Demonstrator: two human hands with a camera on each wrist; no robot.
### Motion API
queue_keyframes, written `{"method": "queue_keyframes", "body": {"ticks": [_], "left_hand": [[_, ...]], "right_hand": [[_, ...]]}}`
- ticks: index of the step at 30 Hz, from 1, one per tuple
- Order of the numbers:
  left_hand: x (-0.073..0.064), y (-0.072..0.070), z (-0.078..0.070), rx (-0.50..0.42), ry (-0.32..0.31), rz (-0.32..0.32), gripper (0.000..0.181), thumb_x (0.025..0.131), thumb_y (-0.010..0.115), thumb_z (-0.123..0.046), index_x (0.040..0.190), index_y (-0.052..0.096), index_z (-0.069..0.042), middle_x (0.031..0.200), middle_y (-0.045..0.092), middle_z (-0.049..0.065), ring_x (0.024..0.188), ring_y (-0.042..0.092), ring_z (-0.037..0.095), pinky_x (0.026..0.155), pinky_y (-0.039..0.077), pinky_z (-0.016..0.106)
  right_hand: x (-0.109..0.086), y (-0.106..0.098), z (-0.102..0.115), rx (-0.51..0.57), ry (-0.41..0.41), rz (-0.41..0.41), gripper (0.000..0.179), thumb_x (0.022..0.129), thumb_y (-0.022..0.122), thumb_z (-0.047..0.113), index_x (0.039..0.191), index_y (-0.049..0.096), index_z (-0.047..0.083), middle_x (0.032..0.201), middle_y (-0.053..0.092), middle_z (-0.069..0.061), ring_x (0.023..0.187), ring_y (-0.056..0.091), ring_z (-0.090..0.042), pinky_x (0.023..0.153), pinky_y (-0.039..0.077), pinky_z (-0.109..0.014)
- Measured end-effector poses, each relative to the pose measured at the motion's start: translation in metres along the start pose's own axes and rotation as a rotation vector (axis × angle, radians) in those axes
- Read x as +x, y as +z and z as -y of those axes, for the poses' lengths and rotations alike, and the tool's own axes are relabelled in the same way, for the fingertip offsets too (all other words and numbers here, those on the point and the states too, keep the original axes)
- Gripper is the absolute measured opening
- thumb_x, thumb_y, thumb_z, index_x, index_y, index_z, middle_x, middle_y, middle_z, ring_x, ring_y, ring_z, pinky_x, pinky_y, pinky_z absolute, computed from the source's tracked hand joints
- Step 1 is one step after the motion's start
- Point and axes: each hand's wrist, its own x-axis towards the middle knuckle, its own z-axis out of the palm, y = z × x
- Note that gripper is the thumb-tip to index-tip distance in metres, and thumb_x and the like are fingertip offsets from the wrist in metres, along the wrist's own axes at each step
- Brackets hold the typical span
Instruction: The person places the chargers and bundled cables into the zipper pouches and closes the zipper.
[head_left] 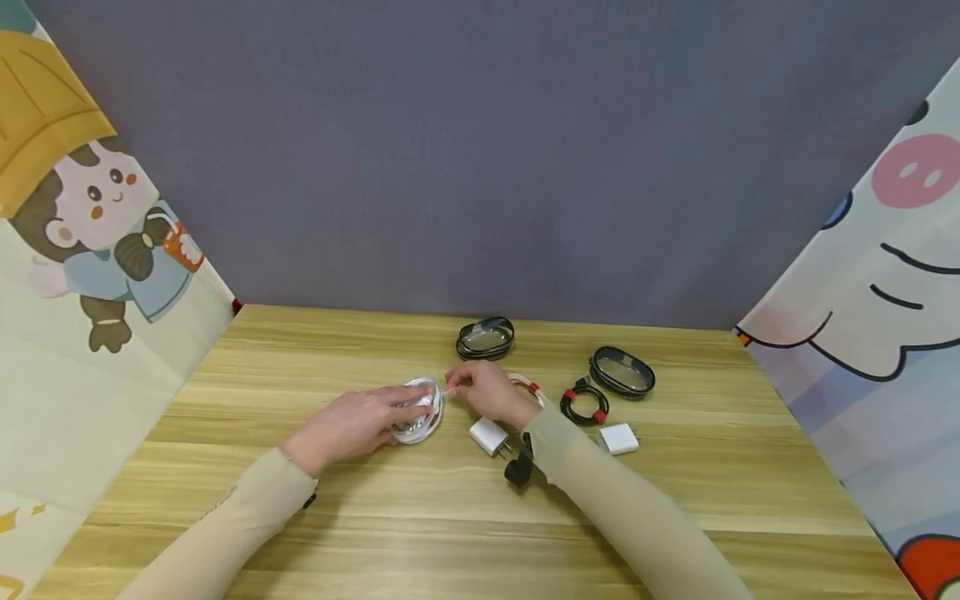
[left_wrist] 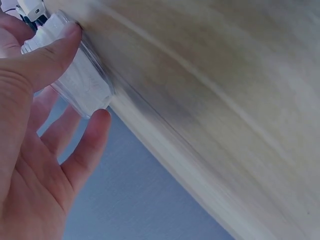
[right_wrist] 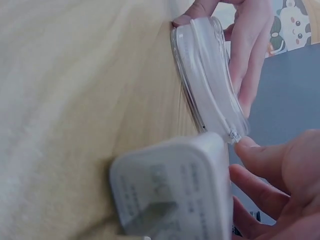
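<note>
A round clear pouch [head_left: 417,429] with white trim lies on the wooden table, its zip [right_wrist: 204,75] running along the side band. My left hand [head_left: 352,427] grips it from the left, thumb on the near side and fingers over the top. At the pouch's right end, my right hand [head_left: 489,390] pinches the small zip pull [right_wrist: 235,135] between thumb and forefinger. Just below the right hand sits a white charger plug [head_left: 489,436], large in the right wrist view. Beside that hand, partly hidden, is a pale coiled cable [head_left: 523,381] with a red tie.
One black-trimmed clear pouch [head_left: 486,338] lies behind the right hand, another black-trimmed pouch [head_left: 622,372] further right. Between them and the front are a coiled black cable [head_left: 585,406] with red ties and a second white charger plug [head_left: 618,438]. A grey panel [head_left: 480,167] rises behind the table.
</note>
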Motion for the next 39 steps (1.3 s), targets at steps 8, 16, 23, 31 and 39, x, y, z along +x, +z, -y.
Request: {"method": "queue_keyframes", "body": {"ticks": [8,16,23,31,39], "left_hand": [[-0.002,0.0,-0.003,-0.021,-0.019,-0.023,0.068,0.076,0.085,-0.008,0.139,0.062,-0.022,0.15,0.048,0.008,0.116,0.062,0.027,0.079,0.059,0.041],[-0.002,0.002,-0.003,-0.032,-0.048,-0.043,0.068,0.075,0.085,-0.007,0.137,0.063,-0.024,0.148,0.051,0.006,0.11,0.066,0.028,0.075,0.059,0.041],[-0.002,0.001,-0.004,-0.046,-0.069,-0.023,0.068,0.077,0.084,-0.011,0.139,0.061,-0.026,0.15,0.048,0.005,0.11,0.065,0.028,0.078,0.059,0.041],[-0.001,0.001,-0.004,-0.041,-0.064,-0.049,0.064,0.077,0.084,-0.012,0.136,0.063,-0.024,0.148,0.051,0.006,0.11,0.065,0.03,0.08,0.059,0.042],[-0.002,0.002,-0.004,-0.022,-0.07,-0.049,0.063,0.078,0.085,-0.018,0.137,0.063,-0.022,0.147,0.052,0.007,0.109,0.066,0.031,0.08,0.058,0.043]], "right_hand": [[-0.005,0.003,0.0,0.016,0.005,-0.014,0.005,0.091,0.072,0.016,0.089,0.076,0.013,0.115,0.072,-0.001,0.113,0.063,-0.021,0.101,0.047,-0.038],[-0.008,0.004,0.0,-0.005,0.004,-0.028,0.005,0.091,0.072,0.015,0.091,0.077,0.013,0.111,0.073,0.0,0.106,0.065,-0.019,0.097,0.049,-0.038],[-0.01,0.005,0.003,-0.033,0.022,-0.046,0.005,0.091,0.073,0.014,0.093,0.077,0.013,0.1,0.074,0.0,0.091,0.065,-0.016,0.09,0.051,-0.036],[-0.013,0.005,0.011,-0.09,0.025,-0.052,0.005,0.092,0.071,0.013,0.091,0.075,0.01,0.086,0.07,0.002,0.075,0.06,-0.01,0.077,0.052,-0.03],[-0.012,0.006,0.018,-0.124,0.063,-0.017,0.01,0.097,0.065,0.015,0.088,0.07,0.013,0.08,0.067,0.004,0.069,0.057,-0.01,0.069,0.05,-0.028]]}}
